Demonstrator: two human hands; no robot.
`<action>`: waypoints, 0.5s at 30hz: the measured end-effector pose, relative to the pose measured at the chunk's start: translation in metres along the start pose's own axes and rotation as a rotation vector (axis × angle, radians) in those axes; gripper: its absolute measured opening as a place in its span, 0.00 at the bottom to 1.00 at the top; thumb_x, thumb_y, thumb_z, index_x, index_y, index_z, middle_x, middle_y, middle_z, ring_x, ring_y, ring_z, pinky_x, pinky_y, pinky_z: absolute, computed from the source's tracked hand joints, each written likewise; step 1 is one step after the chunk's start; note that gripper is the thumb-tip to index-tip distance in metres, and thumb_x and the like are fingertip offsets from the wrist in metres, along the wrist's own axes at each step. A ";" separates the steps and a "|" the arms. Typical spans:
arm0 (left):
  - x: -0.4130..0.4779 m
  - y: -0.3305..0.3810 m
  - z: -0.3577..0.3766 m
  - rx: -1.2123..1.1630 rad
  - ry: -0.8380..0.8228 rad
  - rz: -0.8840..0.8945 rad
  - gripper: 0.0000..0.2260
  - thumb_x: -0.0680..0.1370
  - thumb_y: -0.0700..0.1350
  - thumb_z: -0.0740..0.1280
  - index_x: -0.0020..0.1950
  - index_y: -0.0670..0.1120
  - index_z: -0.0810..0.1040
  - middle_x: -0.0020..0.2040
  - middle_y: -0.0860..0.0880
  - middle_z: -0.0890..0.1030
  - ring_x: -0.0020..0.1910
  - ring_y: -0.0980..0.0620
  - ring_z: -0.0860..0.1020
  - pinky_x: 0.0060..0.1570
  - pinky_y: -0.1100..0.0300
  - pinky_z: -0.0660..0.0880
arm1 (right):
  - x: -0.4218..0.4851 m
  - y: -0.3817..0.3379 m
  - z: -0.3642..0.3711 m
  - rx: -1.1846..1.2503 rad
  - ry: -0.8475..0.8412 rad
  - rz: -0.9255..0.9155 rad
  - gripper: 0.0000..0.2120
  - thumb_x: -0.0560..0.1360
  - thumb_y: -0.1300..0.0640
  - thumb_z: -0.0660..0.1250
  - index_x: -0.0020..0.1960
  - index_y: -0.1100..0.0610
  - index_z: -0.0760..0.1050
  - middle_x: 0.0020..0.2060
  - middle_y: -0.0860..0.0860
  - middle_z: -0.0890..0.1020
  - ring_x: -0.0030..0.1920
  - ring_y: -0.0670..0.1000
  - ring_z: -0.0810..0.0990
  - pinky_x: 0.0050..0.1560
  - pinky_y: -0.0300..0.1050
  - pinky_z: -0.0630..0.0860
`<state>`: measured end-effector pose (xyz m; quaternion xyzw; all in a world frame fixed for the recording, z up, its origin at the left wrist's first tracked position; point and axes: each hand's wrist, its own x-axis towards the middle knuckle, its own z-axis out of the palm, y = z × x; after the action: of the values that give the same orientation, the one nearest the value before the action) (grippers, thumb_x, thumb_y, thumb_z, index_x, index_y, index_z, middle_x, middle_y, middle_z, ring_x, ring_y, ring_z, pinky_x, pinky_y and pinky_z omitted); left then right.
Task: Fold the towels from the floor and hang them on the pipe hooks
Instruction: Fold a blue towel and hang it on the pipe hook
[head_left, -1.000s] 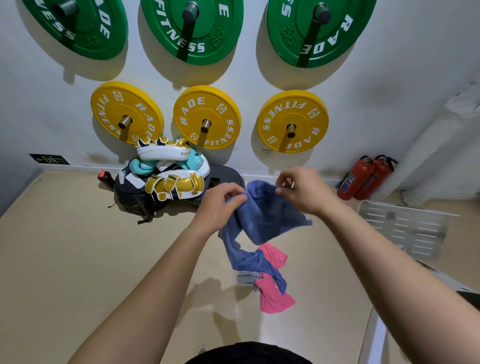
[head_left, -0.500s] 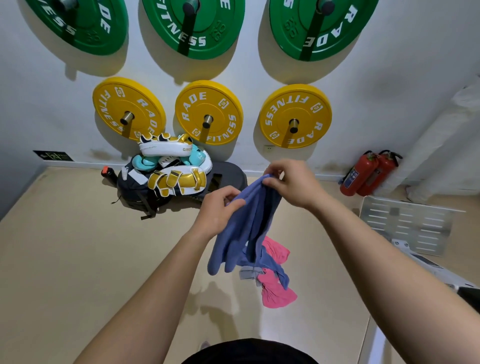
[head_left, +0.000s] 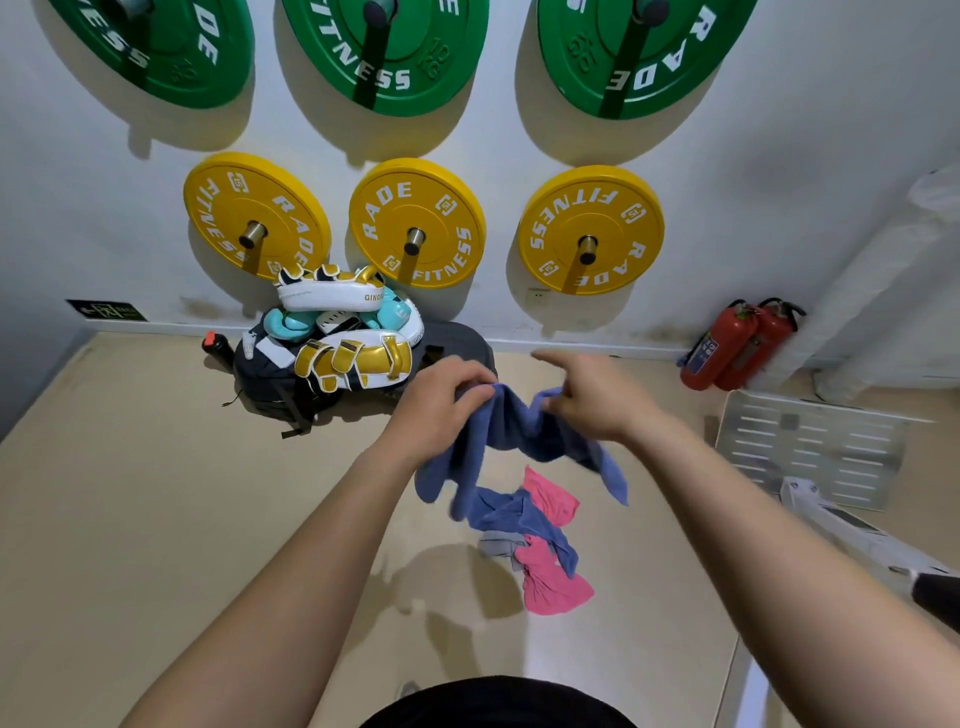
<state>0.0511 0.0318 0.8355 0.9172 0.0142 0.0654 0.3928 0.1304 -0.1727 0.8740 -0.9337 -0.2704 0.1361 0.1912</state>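
- The blue towel (head_left: 498, 431) was held up in the air in front of the person, bunched and sagging between both hands, with its loose ends dangling down towards the floor (head_left: 156, 519)
- The left hand (head_left: 441, 400) gripped the towel's upper left edge, its fingers (head_left: 470, 387) curled tightly round a gathered fold
- The right hand (head_left: 587, 395) was at the towel's upper right edge and was motion-blurred; its forefinger stuck out straight, while the thumb and lower fingers seemed to pinch the cloth where it rose to a peak
- Directly below the blue towel, a heap of other towels lay on the floor: a second blue towel (head_left: 519, 514) lay twisted across a pink towel (head_left: 553, 587), with a grey cloth (head_left: 496, 545) poking out on the heap's left
- Beyond the blue towel and to its left, a pile of white, gold and teal boxing pads (head_left: 343, 332) sat on a dark bag (head_left: 270, 374) against the wall
- Above the blue towel, three yellow weight plates (head_left: 415, 223) hung on wall pegs, with three green weight plates (head_left: 384, 47) in a row higher up
- Well to the right of the blue towel, two red fire extinguishers (head_left: 737, 343) leaned at the foot of the wall, beside a white wrapped pipe (head_left: 883, 249)
- Right of the blue towel and nearer the person, a white slotted metal panel (head_left: 810, 447) lay flat on the floor
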 end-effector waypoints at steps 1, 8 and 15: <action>0.003 0.004 0.001 0.009 -0.007 0.017 0.05 0.80 0.47 0.66 0.50 0.56 0.81 0.45 0.54 0.78 0.48 0.56 0.76 0.50 0.55 0.74 | 0.002 -0.006 0.007 0.042 -0.014 -0.029 0.27 0.74 0.53 0.69 0.72 0.44 0.69 0.38 0.46 0.79 0.50 0.55 0.81 0.44 0.46 0.73; 0.003 0.003 0.002 0.004 0.086 -0.025 0.02 0.78 0.48 0.69 0.49 0.54 0.81 0.46 0.53 0.79 0.47 0.55 0.77 0.49 0.57 0.75 | 0.010 -0.020 0.021 0.180 0.073 -0.091 0.04 0.76 0.52 0.68 0.42 0.49 0.78 0.36 0.47 0.79 0.41 0.51 0.77 0.40 0.45 0.69; -0.016 -0.028 0.014 0.020 -0.020 -0.208 0.01 0.80 0.46 0.68 0.50 0.52 0.78 0.43 0.55 0.79 0.41 0.57 0.76 0.38 0.63 0.70 | 0.021 -0.010 -0.030 0.214 0.175 -0.087 0.05 0.77 0.53 0.67 0.44 0.48 0.79 0.37 0.47 0.79 0.40 0.50 0.77 0.41 0.48 0.75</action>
<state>0.0378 0.0398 0.8035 0.9153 0.1062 0.0149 0.3883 0.1537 -0.1620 0.9020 -0.9036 -0.2772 0.0739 0.3181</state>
